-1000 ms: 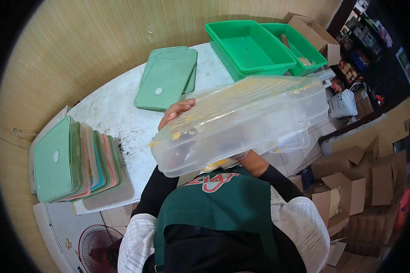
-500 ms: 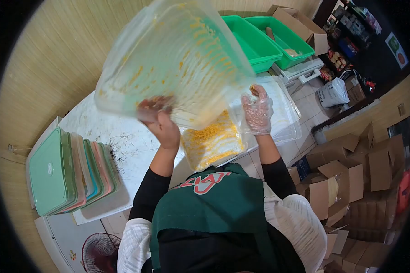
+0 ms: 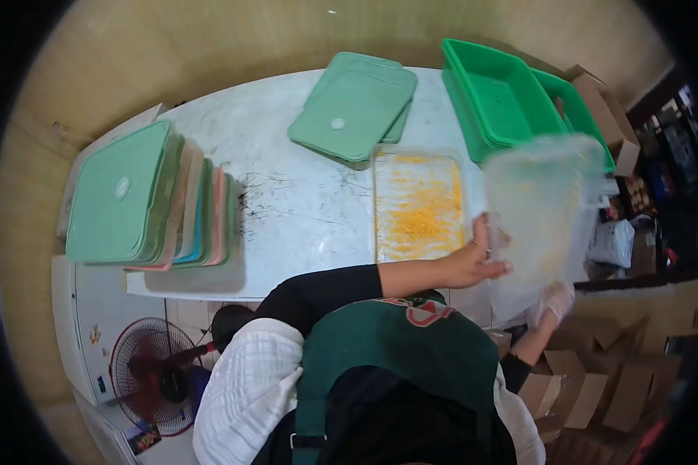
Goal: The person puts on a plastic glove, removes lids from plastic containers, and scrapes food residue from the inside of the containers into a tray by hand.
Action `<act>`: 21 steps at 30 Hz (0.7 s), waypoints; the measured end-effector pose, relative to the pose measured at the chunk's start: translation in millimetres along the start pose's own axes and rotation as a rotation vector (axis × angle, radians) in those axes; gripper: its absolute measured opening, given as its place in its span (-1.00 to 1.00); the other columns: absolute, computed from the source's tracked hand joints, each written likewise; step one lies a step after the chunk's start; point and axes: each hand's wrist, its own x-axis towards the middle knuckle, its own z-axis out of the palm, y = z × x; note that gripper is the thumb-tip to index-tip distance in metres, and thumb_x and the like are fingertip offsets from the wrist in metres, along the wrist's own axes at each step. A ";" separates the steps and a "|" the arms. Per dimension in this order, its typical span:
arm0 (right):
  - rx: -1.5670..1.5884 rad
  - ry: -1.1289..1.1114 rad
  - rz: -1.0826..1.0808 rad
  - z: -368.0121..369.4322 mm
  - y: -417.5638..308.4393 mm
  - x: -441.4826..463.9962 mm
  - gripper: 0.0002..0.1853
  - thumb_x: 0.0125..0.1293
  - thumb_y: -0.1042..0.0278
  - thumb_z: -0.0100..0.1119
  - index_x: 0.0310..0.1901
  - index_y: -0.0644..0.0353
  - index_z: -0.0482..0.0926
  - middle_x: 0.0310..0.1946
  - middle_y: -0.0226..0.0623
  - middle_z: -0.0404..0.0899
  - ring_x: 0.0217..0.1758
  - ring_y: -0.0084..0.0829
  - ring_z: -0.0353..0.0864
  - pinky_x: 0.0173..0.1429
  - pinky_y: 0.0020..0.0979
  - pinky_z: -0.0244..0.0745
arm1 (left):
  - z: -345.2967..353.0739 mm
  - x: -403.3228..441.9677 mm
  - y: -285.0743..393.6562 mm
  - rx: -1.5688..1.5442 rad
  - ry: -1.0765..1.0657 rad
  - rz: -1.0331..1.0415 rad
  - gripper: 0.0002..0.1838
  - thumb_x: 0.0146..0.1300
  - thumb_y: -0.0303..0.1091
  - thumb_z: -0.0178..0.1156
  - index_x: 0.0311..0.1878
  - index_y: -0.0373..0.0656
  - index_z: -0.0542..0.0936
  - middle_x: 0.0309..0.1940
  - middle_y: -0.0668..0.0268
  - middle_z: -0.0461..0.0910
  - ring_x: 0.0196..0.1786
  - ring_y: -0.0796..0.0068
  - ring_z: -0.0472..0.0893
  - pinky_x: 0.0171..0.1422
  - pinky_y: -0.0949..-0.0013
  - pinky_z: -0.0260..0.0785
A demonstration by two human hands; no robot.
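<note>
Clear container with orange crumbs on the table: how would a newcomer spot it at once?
Start at the white table and find the loose green lids near its far side. The container is the flat, rectangular one just below them in the view, toward the apron. Unlike the blurred clear tub in the hands, it rests on the table, orange crumbs spread across it.

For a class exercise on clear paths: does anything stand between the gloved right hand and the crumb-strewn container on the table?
Yes: in this view, the bare left hand and the raised clear container stand between the gloved right hand and the crumb-strewn container.
</note>
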 end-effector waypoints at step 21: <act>0.063 0.284 -0.188 -53.6 -8.7 -107.4 -0.56 0.21 0.13 -0.06 -0.07 0.35 0.53 -0.12 -0.04 0.54 -0.13 -0.18 0.56 -0.07 -0.20 0.46 | -131.1 -252.8 250.8 2.242 1.718 -0.105 -0.70 0.00 -0.32 0.28 -0.17 -0.19 0.58 -0.14 0.17 0.49 -0.01 0.16 0.45 0.09 0.15 0.24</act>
